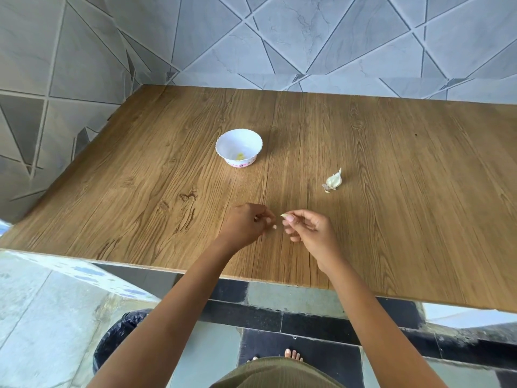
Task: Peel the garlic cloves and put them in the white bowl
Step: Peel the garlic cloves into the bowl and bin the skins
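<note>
Both hands are low over the near part of the table (140,163), close together but not touching. The right hand (307,228) has a clove (284,216) pinched between thumb and fingertips, with just its pale tip poking out toward the left hand (246,225).

The left hand's fingers are curled in. There's a tiny white fleck (274,227) right by its fingertips, but I honestly can't tell if it's pinching that or holding nothing.

The bowl (237,141) sits further back on the table, a bit left of the hands and well apart from them. It has something small and yellowish (240,156) at the bottom, probably a peeled clove, though it's too small to be sure.

Off to the right, between the bowl and the hands depth-wise, a garlic chunk (333,181) lies on the wood with its papery skin on.

Down on the floor to the left there's a bin (120,340) lined with a black bag.
</note>
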Tool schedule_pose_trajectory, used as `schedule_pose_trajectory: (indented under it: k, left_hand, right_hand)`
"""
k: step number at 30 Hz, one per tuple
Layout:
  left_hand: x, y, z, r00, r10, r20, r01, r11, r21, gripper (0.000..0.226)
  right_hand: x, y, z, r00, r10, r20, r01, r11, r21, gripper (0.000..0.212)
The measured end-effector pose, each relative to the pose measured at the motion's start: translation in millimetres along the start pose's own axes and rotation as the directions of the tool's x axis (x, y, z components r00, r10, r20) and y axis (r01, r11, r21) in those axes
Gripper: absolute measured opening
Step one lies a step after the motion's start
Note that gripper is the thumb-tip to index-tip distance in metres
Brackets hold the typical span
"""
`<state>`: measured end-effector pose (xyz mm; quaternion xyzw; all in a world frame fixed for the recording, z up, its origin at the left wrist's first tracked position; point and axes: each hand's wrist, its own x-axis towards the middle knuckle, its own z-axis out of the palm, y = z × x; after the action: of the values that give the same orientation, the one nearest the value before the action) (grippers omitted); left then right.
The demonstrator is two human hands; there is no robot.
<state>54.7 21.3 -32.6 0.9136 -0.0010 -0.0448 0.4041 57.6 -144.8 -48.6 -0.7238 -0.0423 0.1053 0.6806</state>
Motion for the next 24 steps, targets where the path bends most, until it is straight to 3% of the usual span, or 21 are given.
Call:
schedule_pose_trajectory:
  k: [2,5,10,14,18,21,24]
  left_hand:
    - [0,1,0,0.999,0.034,-0.042,-0.035,0.999,-0.015,0.015]
    - [-2,5,-3,0.999,0.028,-0.046,-0.039,0.966,-0.254,0.01]
    - [-2,12,-3,0.998,0.059,-0.021,-0.063,0.954,-0.295,0.013]
    - [-2,11,0,1.0,0.016,0.025,-0.007,0.944,-0.33,0.011]
    - [-2,10,0,0.994,-0.051,0.096,0.091,0.871,-0.482,0.013]
    - [-2,10,-2,0.99,-0.086,0.109,0.132,0.823,-0.552,0.017]
    - [-1,10,-3,0.987,-0.125,0.103,0.161,0.808,-0.566,0.019]
  right_hand:
    - [0,2,-1,1.0,0.002,-0.01,-0.002,1.0,-0.006,0.011]
    - [-1,2,-2,1.0,0.017,-0.017,-0.017,1.0,-0.008,0.008]
    - [-1,-4,0,0.998,0.044,0.033,-0.044,0.999,0.018,0.011]
    - [-2,-5,-2,0.995,0.063,0.076,-0.066,0.997,0.048,0.011]
    - [-2,-3,-5,0.995,0.024,0.097,-0.029,0.998,0.052,0.008]
    - [0,1,-7,0.997,-0.039,0.064,0.041,0.999,-0.035,0.013]
    - [5,6,-9,0.985,-0.171,0.02,0.17,0.953,-0.249,0.016]
